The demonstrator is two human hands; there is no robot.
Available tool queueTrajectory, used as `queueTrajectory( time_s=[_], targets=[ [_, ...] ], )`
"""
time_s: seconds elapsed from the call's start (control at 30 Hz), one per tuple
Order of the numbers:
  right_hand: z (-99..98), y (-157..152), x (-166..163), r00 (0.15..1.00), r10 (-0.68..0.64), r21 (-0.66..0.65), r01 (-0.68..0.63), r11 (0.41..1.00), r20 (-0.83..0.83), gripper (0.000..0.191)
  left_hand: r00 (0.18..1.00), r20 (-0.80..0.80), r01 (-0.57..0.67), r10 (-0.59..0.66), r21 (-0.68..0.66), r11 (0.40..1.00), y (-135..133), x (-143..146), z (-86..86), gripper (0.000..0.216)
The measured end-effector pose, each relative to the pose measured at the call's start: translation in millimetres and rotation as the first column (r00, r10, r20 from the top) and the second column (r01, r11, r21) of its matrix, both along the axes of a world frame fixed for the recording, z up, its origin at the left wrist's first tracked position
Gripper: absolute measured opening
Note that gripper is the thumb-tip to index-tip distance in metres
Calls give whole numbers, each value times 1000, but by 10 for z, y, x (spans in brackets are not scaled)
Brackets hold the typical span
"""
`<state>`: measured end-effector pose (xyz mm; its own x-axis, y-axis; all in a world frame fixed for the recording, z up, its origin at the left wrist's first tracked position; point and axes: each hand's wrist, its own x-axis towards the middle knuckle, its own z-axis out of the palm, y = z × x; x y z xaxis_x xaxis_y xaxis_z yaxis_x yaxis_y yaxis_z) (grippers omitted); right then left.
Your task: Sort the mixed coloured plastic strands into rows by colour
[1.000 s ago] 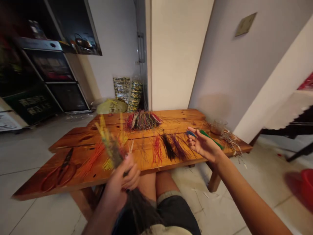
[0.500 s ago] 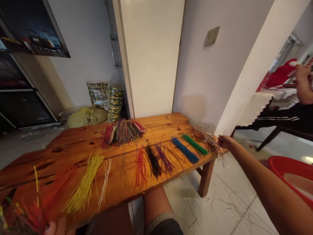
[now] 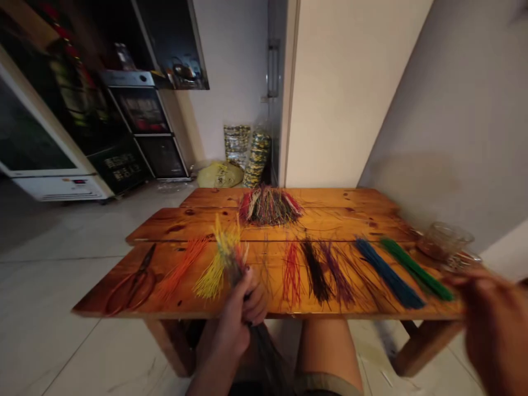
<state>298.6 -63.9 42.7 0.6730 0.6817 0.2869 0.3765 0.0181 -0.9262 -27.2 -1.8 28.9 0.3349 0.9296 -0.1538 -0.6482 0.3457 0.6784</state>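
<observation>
My left hand (image 3: 247, 305) is closed around a bundle of thin wire-like strands (image 3: 231, 250), held upright over the table's front edge. Its yellow and reddish tips fan out at the top; a dark length trails below the fist. My right hand (image 3: 490, 308), blurred, is at the table's right end, beside the green strands (image 3: 416, 268) and a glass jar (image 3: 443, 242). What its fingers hold, if anything, is unclear. Sorted along the front lie orange strands (image 3: 183, 272), yellow strands (image 3: 208, 278), red strands (image 3: 291, 275), black strands (image 3: 316, 272), purple strands (image 3: 338, 275) and blue strands (image 3: 390, 275).
Red-handled scissors (image 3: 134, 286) lie at the left end of the wooden table (image 3: 165, 225). A mixed heap of coloured strands (image 3: 270, 206) is at the back. Filled plastic bags (image 3: 220, 175) stand on the floor behind. A glass-fronted fridge (image 3: 37, 126) is at far left.
The view has swung left, bringing the scissors into sight. My left hand has brought its bundle from the table's left end to the middle. My right hand has drawn back from the far right end.
</observation>
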Motion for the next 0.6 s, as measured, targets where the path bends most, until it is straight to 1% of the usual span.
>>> queueTrajectory(
  time_s=[0.03, 0.07, 0.1, 0.13, 0.17, 0.2, 0.23, 0.3, 0.33, 0.37, 0.43, 0.47, 0.5, 0.53, 0.6],
  targets=[
    [-167, -23, -288, 993, 112, 0, -112, 994, -24, 26, 999, 32, 32, -32, 18, 999, 29, 43, 10, 40],
    [-322, -30, -578, 957, 283, -1, -283, 959, -61, 32, 997, 50, 61, -62, 34, 998, 60, 89, 18, 39],
    [-454, -20, -857, 810, 558, 47, -560, 827, -180, 42, 994, 61, 88, -91, 46, 995, 91, 134, 23, 39],
    [-556, 4, -1114, 627, 729, 104, -734, 671, -273, 51, 991, 66, 116, -120, 53, 992, 117, 179, 26, 39],
    [-625, 37, -1338, 500, 793, 123, -815, 567, -347, 56, 987, 70, 141, -145, 58, 988, 139, 221, 27, 40],
    [-663, 74, -1523, 402, 827, 138, -864, 485, -393, 57, 984, 75, 156, -160, 59, 986, 156, 261, 28, 40],
    [-677, 108, -1670, 352, 832, 146, -882, 448, -429, 56, 983, 80, 159, -163, 58, 986, 171, 297, 28, 40],
    [-662, 154, -1861, 280, 808, 120, -912, 393, -518, 41, 987, 96, 123, -128, 49, 991, 200, 353, 30, 39],
    [-648, 164, -1916, 261, 780, 108, -917, 385, -568, 33, 989, 107, 99, -103, 43, 994, 218, 369, 29, 39],
    [-634, 165, -1954, 244, 745, 100, -918, 384, -620, 28, 989, 121, 79, -82, 37, 996, 238, 377, 25, 37],
    [-614, 156, -1997, 213, 667, 115, -904, 412, -714, 31, 986, 153, 69, -71, 20, 997, 280, 367, 1, 33],
    [-604, 150, -2008, 184, 634, 137, -896, 422, -751, 33, 982, 166, 84, -85, 9, 996, 298, 350, -19, 30],
    [-594, 147, -2015, 139, 604, 168, -891, 423, -785, 35, 978, 178, 111, -108, -3, 994, 311, 327, -45, 27],
    [-583, 148, -2019, 72, 575, 210, -888, 409, -815, 35, 973, 187, 142, -136, -16, 990, 316, 301, -74, 25],
    [-569, 160, -2019, -84, 505, 311, -869, 385, -859, 34, 961, 206, 197, -185, -36, 980, 300, 251, -135, 19]
  ],
)
